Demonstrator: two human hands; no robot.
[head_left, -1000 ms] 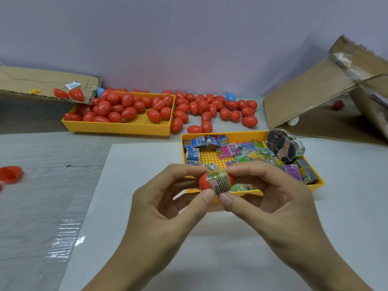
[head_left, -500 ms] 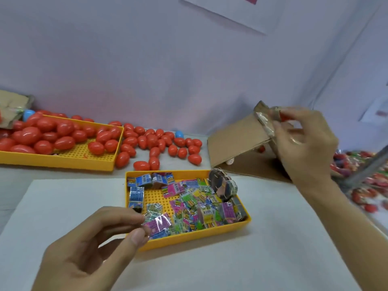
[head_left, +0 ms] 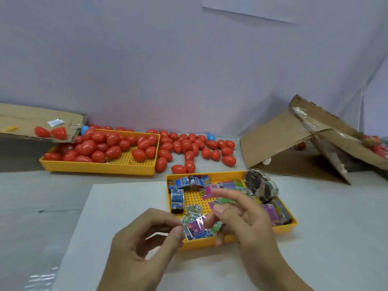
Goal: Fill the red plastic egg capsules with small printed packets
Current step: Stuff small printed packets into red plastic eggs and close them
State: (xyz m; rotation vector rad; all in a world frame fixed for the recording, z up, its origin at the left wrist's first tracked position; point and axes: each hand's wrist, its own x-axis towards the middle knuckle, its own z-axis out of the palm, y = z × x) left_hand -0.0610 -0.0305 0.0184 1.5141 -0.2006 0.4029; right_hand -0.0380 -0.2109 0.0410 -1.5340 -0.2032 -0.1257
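My left hand (head_left: 147, 238) pinches a small pink printed packet (head_left: 197, 226) between thumb and forefinger, over the near edge of the yellow packet tray (head_left: 210, 244). My right hand (head_left: 243, 219) hovers over the same tray with fingers loosely spread; one fingertip touches the packet's right side and it holds nothing. Several printed packets lie loose in the tray, with a rolled strip of packets (head_left: 260, 185) at its far right corner. Several red egg capsules (head_left: 100, 145) fill a second yellow tray (head_left: 98, 168) at the back left, and more red eggs (head_left: 189, 148) lie loose beside it.
A tilted cardboard box (head_left: 279, 139) stands at the back right, with more red eggs behind it. A flat cardboard piece (head_left: 21, 122) carrying two red eggs lies at the back left. Two blue eggs (head_left: 211, 136) sit among the red ones. A white sheet (head_left: 117, 206) covers the table under my hands.
A second ago both hands held a red egg with a packet. The right hand carried it to the cardboard box and came back without it; the left hand picked up a pink packet.
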